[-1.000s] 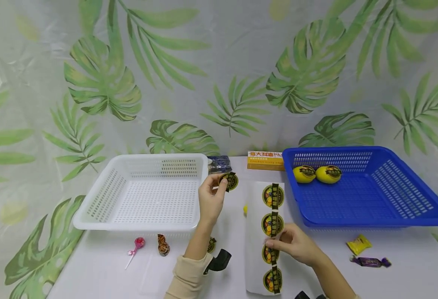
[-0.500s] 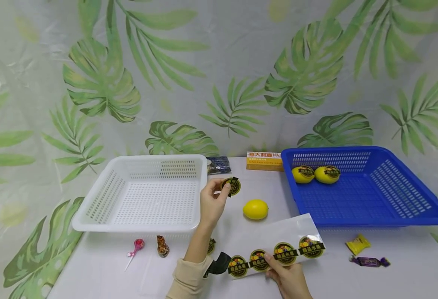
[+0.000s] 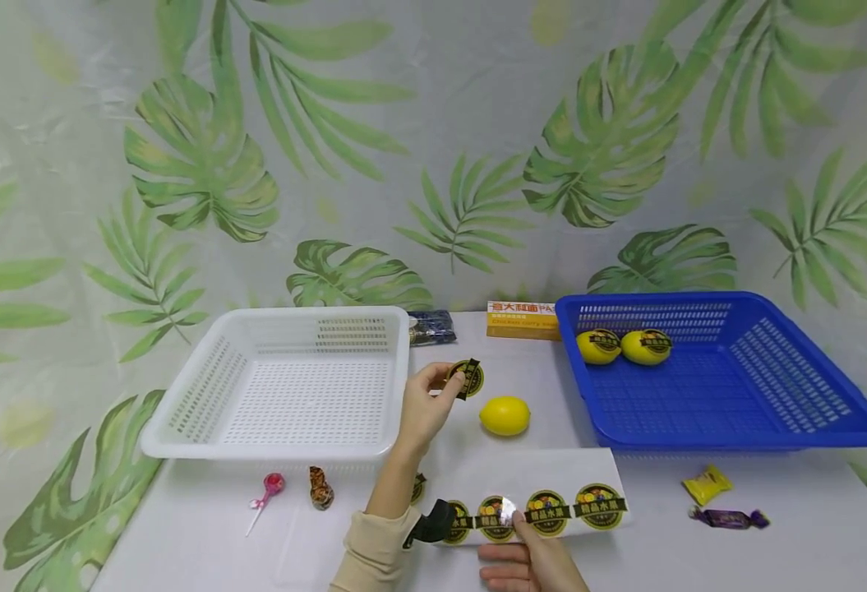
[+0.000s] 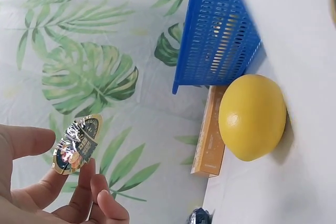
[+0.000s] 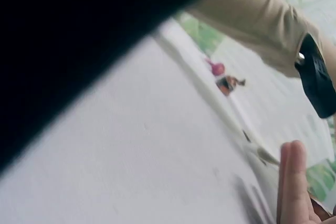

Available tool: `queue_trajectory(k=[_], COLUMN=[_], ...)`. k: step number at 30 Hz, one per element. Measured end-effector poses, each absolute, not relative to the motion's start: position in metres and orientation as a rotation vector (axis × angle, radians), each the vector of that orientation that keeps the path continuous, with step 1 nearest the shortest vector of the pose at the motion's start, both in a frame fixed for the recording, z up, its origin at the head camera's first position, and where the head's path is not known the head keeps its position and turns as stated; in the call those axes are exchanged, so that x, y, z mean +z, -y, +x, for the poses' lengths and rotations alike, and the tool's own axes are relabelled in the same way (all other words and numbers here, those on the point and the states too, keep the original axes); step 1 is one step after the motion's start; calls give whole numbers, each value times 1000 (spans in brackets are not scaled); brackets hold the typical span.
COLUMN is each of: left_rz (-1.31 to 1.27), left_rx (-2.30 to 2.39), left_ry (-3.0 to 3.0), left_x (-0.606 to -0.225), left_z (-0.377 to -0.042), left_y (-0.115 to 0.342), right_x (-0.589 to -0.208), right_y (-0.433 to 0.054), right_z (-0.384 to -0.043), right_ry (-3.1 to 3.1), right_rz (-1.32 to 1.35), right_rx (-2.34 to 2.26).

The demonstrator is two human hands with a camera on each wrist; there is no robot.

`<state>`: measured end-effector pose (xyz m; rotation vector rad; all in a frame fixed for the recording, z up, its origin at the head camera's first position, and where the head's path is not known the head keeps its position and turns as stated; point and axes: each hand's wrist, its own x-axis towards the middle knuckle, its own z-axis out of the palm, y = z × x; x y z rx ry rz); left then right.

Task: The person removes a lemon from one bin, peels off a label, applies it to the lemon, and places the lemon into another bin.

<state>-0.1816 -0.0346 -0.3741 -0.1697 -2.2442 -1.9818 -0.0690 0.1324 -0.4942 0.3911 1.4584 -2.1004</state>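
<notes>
My left hand (image 3: pixel 426 403) pinches a round black-and-gold sticker with a band across it (image 3: pixel 466 379) between thumb and fingers. The left wrist view shows this sticker (image 4: pixel 77 144) held up, away from the lemon (image 4: pixel 253 117). On the table, the yellow lemon (image 3: pixel 505 416) lies just right of my left hand and bears no visible sticker. Below it my right hand (image 3: pixel 540 563) holds the lower edge of a white sticker sheet (image 3: pixel 544 469), thumb on top; its other fingers extend left, partly hidden. Several round stickers line the sheet. Straight right fingers (image 5: pixel 295 182) show in the right wrist view.
A white basket (image 3: pixel 278 450) stands left, a blue basket (image 3: pixel 729 440) with two stickered lemons (image 3: pixel 646 348) right. Behind are an orange-and-white box (image 3: pixel 523 321) and a dark packet (image 3: pixel 431 327). A lollipop (image 3: pixel 274 485) and wrapped candies (image 3: pixel 708 485) lie in front.
The right hand has turned the sticker sheet from upright to crosswise and lowered it, uncovering the lemon. My left hand has shifted slightly right and down, still pinching the sticker.
</notes>
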Motion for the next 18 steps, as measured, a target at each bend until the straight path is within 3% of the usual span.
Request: queue_trajectory(k=[12, 18], left_rz=[-162, -162], left_rx=[-2002, -1994], left_ry=[2264, 2266], left_x=[-378, -379], left_z=[-182, -182], left_y=[37, 37], right_x=[-491, -484], right_y=[-154, -160], right_z=[-85, -88], right_ry=[-1169, -1281], right_rz=[411, 170], right_rx=[-2092, -2003])
